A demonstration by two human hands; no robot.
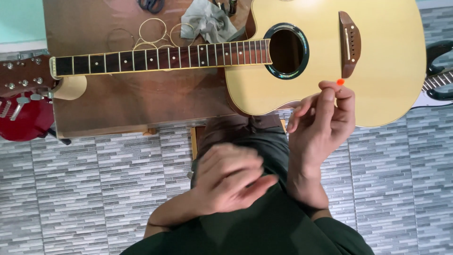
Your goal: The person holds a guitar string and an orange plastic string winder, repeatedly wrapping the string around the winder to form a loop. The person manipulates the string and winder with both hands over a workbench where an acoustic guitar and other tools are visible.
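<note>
Head view, I am seeing the right hand (pixel 323 120) pinching a small orange pin (pixel 340 81) just below the guitar's bridge (pixel 349 43), nearer than the left hand (pixel 231 177), which is resting loosely curled and empty on the lap.

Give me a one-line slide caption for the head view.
Right hand pinches a small orange piece beside the stringless acoustic guitar; left hand rests empty.
</note>
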